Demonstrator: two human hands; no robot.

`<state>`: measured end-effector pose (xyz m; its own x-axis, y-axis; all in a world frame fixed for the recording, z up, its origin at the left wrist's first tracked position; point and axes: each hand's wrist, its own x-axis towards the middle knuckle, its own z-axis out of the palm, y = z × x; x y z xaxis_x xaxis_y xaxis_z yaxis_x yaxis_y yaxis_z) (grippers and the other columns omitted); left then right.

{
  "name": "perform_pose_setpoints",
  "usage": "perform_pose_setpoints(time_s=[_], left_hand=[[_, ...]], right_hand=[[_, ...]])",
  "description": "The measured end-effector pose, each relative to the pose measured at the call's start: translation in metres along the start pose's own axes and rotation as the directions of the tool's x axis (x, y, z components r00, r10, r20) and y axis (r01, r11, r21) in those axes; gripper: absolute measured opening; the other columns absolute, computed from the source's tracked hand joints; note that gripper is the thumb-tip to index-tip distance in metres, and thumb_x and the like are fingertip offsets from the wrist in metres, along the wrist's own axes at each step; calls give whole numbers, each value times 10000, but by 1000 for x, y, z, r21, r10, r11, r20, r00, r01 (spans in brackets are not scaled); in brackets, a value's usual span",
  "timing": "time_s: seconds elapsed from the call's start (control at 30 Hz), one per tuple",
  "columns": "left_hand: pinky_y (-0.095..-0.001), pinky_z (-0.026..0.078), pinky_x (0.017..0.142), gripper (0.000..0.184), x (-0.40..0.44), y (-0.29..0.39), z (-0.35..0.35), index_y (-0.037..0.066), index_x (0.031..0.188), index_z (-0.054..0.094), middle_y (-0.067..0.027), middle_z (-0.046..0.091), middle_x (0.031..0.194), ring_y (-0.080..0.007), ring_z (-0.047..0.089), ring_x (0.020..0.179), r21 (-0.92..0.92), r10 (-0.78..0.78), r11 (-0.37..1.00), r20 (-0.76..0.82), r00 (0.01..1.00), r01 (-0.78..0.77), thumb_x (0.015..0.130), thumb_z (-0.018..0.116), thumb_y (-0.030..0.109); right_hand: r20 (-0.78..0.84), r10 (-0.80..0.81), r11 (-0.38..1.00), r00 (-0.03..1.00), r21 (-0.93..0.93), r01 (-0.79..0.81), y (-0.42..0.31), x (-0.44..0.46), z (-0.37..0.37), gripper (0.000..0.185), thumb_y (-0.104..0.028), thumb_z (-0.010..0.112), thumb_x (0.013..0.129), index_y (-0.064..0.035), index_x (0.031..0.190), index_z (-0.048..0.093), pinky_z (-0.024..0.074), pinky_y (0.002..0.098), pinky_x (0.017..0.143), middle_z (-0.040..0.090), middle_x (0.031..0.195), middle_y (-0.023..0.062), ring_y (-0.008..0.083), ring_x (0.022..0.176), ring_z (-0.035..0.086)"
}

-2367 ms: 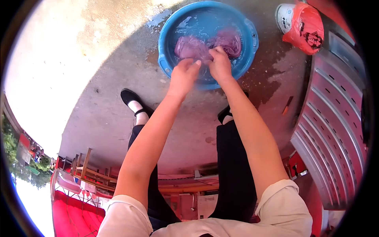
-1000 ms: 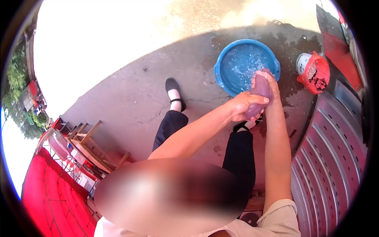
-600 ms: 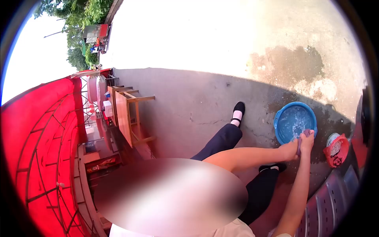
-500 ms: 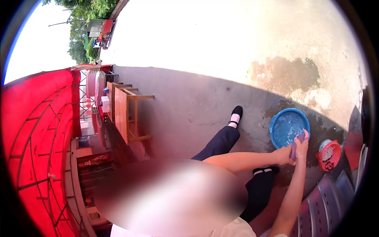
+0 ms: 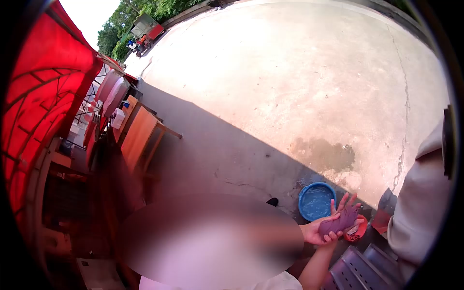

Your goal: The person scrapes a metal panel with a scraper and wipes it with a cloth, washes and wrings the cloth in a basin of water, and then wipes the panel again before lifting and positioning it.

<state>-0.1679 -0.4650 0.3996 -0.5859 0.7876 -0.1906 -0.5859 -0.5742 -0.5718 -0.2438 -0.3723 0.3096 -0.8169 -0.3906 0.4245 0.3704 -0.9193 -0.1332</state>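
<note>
The purple cloth [image 5: 338,223] is bunched between my two hands, to the right of and below the blue basin [image 5: 303,202]. My left hand [image 5: 316,230] comes in from the left with its fingers wrapped round the lower part of the cloth. My right hand [image 5: 349,205] has its fingers spread upward, and the cloth lies against its palm, hiding most of it. Foamy water stands in the basin. A container lined with a red bag [image 5: 362,228] is partly behind my right hand.
Wooden tables [image 5: 140,133] stand at the left beside a red canopy [image 5: 43,63]. Ridged metal panels [image 5: 357,268] are at the lower right, below a light sleeve [image 5: 420,203]. A dark shoe [image 5: 273,201] shows near the basin. A blurred oval covers the lower middle.
The view has swung upward and outward, so the basin sits lower in it. My hands have lifted the cloth away from the basin, and my right hand's fingers have spread from their grip.
</note>
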Motion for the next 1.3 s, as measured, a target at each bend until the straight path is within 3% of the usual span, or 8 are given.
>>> perform_pose_setpoints(time_s=[0.1, 0.13, 0.27, 0.47, 0.57, 0.67, 1.13, 1.3], left_hand=[[-196, 395, 438, 539, -7, 14, 24, 60, 1135, 509, -86, 563, 862, -121, 506, 555, 141, 27, 990, -3, 1000, -26, 885, 547, 537], [-200, 413, 443, 533, -11, 20, 34, 62, 1106, 523, -88, 572, 840, -126, 519, 550, 222, 20, 975, -53, 998, -8, 869, 568, 537], [-209, 449, 447, 511, -28, 6, 45, 59, 1005, 554, -92, 595, 760, -139, 547, 522, 464, 68, 885, -206, 976, 36, 832, 618, 535], [-212, 431, 411, 450, -39, 35, 72, 54, 918, 545, -73, 580, 660, -143, 558, 503, 694, 177, 711, -331, 927, 112, 852, 600, 496], [-220, 433, 413, 409, -42, 38, 81, 51, 905, 544, -68, 576, 656, -136, 555, 509, 752, 124, 639, -306, 944, 159, 865, 604, 453], [-229, 439, 420, 359, -46, 44, 82, 43, 886, 549, -64, 571, 661, -127, 554, 526, 805, 57, 547, -310, 949, 230, 869, 626, 393], [-328, 406, 347, 326, -48, 27, 107, 31, 646, 560, -83, 548, 526, -191, 509, 376, 920, 406, -229, -206, 890, 318, 759, 722, 291], [-342, 464, 376, 487, -65, 11, 123, -81, 992, 513, -137, 595, 592, -228, 586, 421, 801, 513, -499, -33, 858, 329, 710, 709, 264]], right_hand=[[-158, -23, 999, 987, 38, 29, 0, -4, 30, 565, -565, 487, 892, -154, 1278, 451, 289, 588, 1067, 182, 1539, 67, 334, 1402, 206], [-354, -43, 992, 934, -123, -1, 1, 8, 63, 409, -455, 571, 877, -115, 1084, 474, 431, 490, 981, 384, 1380, 100, 310, 1263, 407], [-468, 39, 952, 883, -251, -174, 1, 35, 105, 241, -240, 581, 829, -99, 986, 465, 482, 368, 837, 485, 965, 48, 193, 888, 510], [-725, 99, 889, 681, -243, -388, 4, 46, 81, 155, -232, 584, 853, -101, 808, 514, 482, 304, 626, 534, 750, 33, 161, 689, 527], [-781, -45, 871, 623, -336, -358, 6, 48, 73, 182, -234, 587, 852, -99, 760, 507, 470, 295, 584, 523, 686, 35, 156, 626, 520], [-754, 83, 890, 651, -238, -389, -3, 44, 64, 97, -164, 568, 867, -95, 820, 518, 497, 359, 658, 538, 753, 36, 182, 706, 562], [-752, -287, 499, 593, -646, -578, 10, 90, 144, 196, -11, 609, 792, -78, 687, 457, 442, 282, 481, 471, 608, 21, 143, 501, 494], [-583, -416, 178, 698, -805, -566, 4, 80, 101, 238, 5, 637, 767, -63, 672, 430, 431, 289, 472, 458, 609, 16, 120, 512, 480]])
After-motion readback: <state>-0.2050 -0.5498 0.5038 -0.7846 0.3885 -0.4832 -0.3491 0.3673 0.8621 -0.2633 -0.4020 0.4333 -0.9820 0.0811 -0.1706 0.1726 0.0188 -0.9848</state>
